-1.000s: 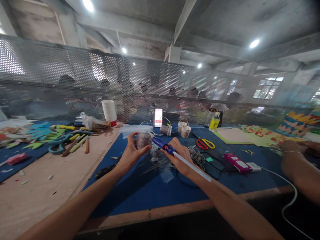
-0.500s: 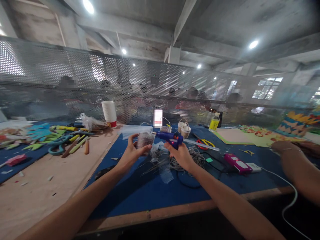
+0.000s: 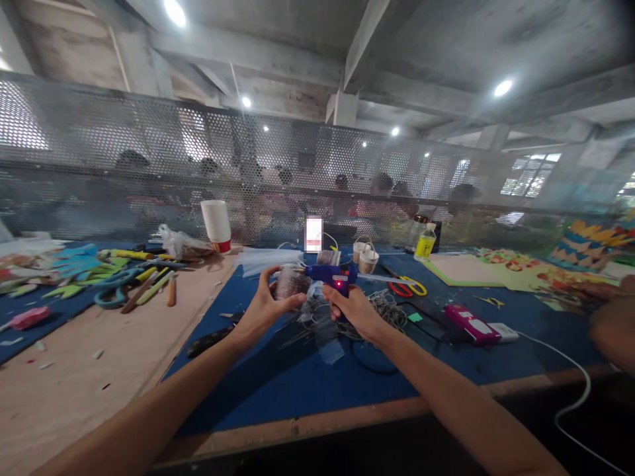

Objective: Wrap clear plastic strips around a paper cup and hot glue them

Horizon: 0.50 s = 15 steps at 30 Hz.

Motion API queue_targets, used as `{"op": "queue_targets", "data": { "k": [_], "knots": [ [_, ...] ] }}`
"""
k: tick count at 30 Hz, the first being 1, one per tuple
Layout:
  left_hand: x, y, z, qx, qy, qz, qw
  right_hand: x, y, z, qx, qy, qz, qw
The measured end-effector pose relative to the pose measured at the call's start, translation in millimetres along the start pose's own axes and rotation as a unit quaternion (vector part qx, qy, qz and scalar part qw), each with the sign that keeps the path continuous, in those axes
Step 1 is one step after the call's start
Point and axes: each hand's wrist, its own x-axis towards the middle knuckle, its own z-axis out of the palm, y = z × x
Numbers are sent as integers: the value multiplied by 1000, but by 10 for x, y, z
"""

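Observation:
My left hand is closed around a small cup-shaped piece, brownish with a whitish upper part; its exact make is blurred. In my right hand is a blue hot glue gun with a red light glowing on its body. A long clear glue stick juts from the gun's rear. The nozzle meets the upper rim of the cup-shaped piece, though I cannot tell whether it touches. Below both hands lies a tangle of grey cord and crumpled clear plastic.
Scissors with red and yellow handles, a magenta device with a white cable and a yellow-labelled bottle are right. Small white buckets and stacked paper cups stand behind. Teal-handled scissors lie left. A co-worker's arm is far right.
The glue gun has shifted slightly left and levelled, its nozzle now over the cup-shaped piece's rim. The piece has turned a little in my left hand. The co-worker's arm has drawn back right.

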Motion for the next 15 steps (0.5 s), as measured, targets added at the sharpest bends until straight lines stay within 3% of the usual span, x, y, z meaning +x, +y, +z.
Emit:
{"op": "queue_targets", "data": {
  "k": [9, 15],
  "knots": [
    [18, -30, -10, 18, 8, 15, 1000, -62, -94, 31, 23, -37, 9, 999],
    [44, -66, -24, 38, 7, 26, 999, -18, -82, -11, 42, 12, -11, 999]
  ]
}}
